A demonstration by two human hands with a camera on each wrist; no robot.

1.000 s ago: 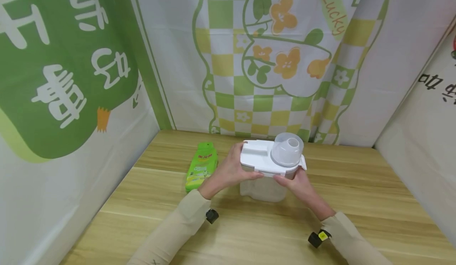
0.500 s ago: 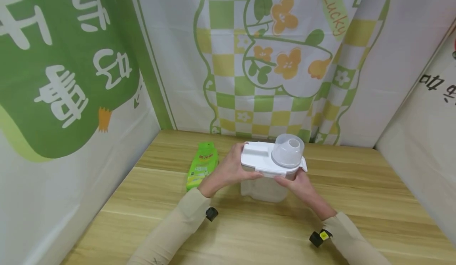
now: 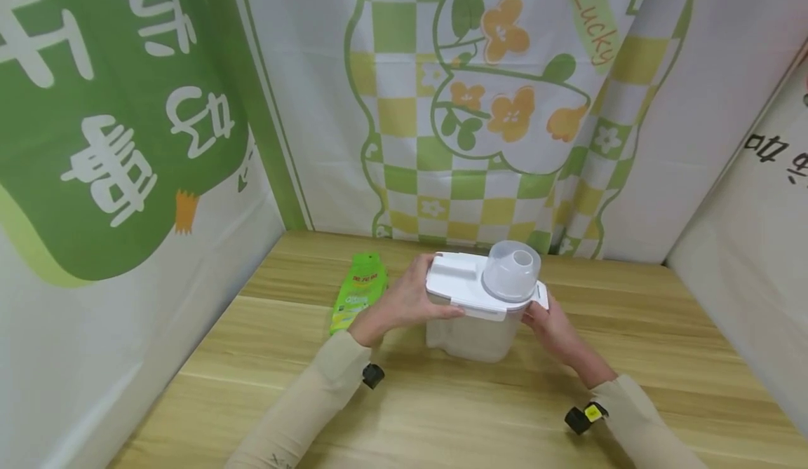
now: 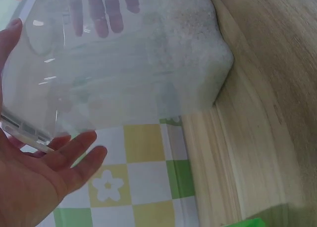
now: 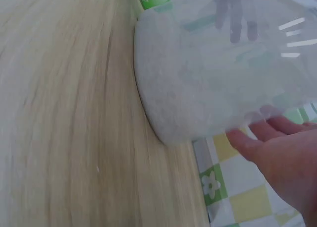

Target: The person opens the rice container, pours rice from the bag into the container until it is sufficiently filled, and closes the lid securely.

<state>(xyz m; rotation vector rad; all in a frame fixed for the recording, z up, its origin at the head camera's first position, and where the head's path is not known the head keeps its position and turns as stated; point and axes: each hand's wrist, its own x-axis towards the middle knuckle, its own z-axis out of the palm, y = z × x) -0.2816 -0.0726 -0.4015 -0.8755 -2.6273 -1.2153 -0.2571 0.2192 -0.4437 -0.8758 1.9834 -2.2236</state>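
Observation:
A clear plastic storage container (image 3: pixel 476 336) stands on the table, with pale grainy contents (image 4: pixel 193 48) low inside it. On its white lid (image 3: pixel 457 288) sits a see-through measuring cup (image 3: pixel 513 273). My left hand (image 3: pixel 410 299) grips the lid's left end, thumb along the front edge and fingers round the back. At the other end, my right hand (image 3: pixel 557 327) holds the container just under the raised side latch (image 3: pixel 541 295). Its fingers (image 5: pixel 247 142) reach along the container's far side in the right wrist view; its thumb is hidden there.
A bright green packet (image 3: pixel 361 290) lies left of the container, partly behind my left wrist. The wooden table (image 3: pixel 631 343) meets a checkered cloth (image 3: pixel 454 202) at the back and printed cloth walls on both sides.
My right hand has shifted right, its thumb leaving the lid's front edge for the right end. The right-end latch sticks out further. The left hand keeps its grip.

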